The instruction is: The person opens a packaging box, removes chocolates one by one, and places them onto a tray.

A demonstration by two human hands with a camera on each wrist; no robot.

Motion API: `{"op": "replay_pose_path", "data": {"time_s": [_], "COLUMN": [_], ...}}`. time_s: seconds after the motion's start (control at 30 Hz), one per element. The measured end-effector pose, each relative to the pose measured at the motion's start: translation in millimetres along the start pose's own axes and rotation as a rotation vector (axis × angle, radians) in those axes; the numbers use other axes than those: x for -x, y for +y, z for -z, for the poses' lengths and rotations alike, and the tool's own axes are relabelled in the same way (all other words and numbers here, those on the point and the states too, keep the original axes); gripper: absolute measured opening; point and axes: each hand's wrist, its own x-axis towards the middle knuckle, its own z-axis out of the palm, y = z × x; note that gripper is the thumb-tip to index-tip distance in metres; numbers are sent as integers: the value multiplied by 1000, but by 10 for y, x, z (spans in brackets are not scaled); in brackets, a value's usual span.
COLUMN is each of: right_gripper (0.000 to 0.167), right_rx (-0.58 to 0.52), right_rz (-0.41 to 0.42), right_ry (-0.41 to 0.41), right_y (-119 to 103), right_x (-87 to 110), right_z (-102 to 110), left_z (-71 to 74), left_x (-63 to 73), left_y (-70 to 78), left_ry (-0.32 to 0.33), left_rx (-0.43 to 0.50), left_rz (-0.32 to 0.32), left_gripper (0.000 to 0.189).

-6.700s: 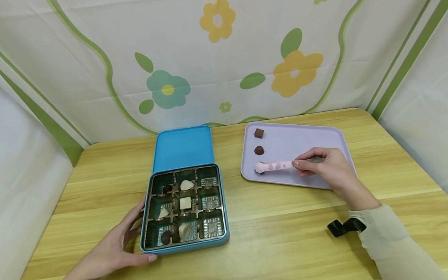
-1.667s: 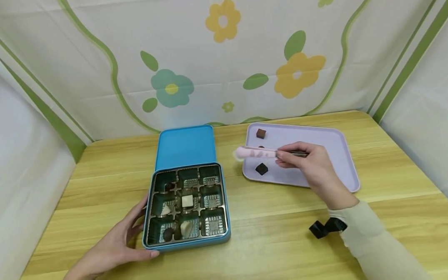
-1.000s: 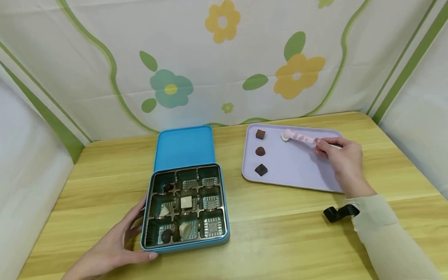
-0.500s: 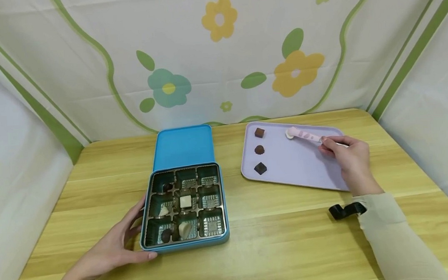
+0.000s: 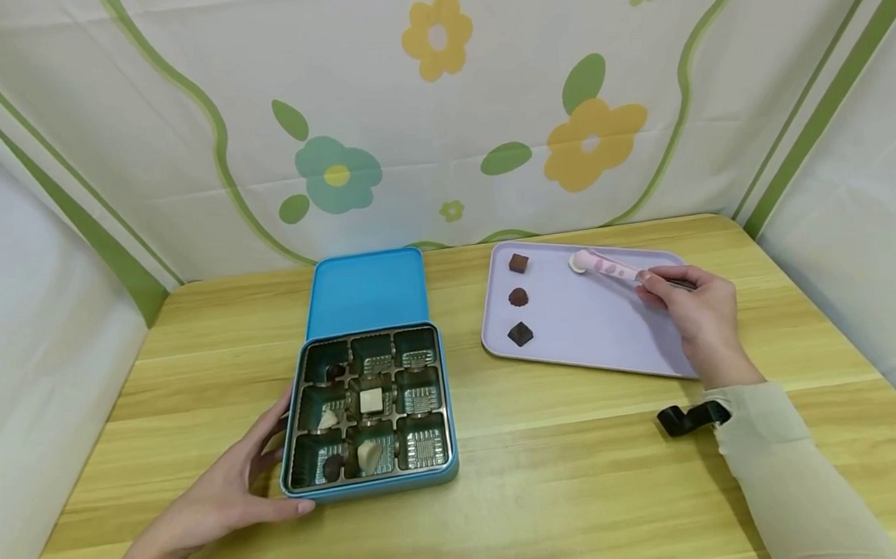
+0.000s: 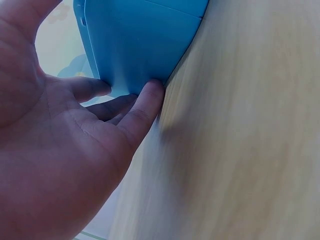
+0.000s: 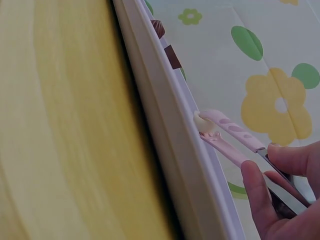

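Note:
My left hand steadies the blue tin, fingertips against its left wall and thumb along the front corner. Inside, a divided insert holds dark chocolates and white chocolates, among them a square white one in the centre compartment. My right hand pinches pink paw-tipped tongs over the far part of the lilac tray. Between the tong tips, a white chocolate sits close to the tray surface. Along the tray's left side lie a brown square chocolate, a round one and a dark diamond-shaped one.
A blue lid lies behind the tin. Both tin and tray rest on a wood-grain table. A white flower-printed curtain hangs behind the table's far edge, with white cloth on either side.
My right hand first had the tongs over the dark diamond chocolate, then brought a white chocolate from the tin's back middle compartment to the tray's far side. My left hand has stayed at the tin.

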Motion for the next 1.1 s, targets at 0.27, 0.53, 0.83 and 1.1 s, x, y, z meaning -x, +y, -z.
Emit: {"op": "replay_pose_path", "data": {"time_s": [0.27,0.53,0.83,1.1], "right_gripper": [13,12,20,49], "right_rx": [17,27,62,563], "right_rz": [30,28,47,125], "right_ry": [-6,14,44,79], "right_y": [-2,-34,-64,-4], "right_x": [1,9,3,-11], "right_z": [13,25,61,45], "left_z": [-7,-18,-17,-12], "left_x": [2,-3,2,-3], "left_y": [9,33,22,18], "left_ry": [-6,-4,-6,-7], "left_rx": [12,11,12,9], "left_rz": [7,5,14,15], "left_gripper": [125,125,125,125]}}
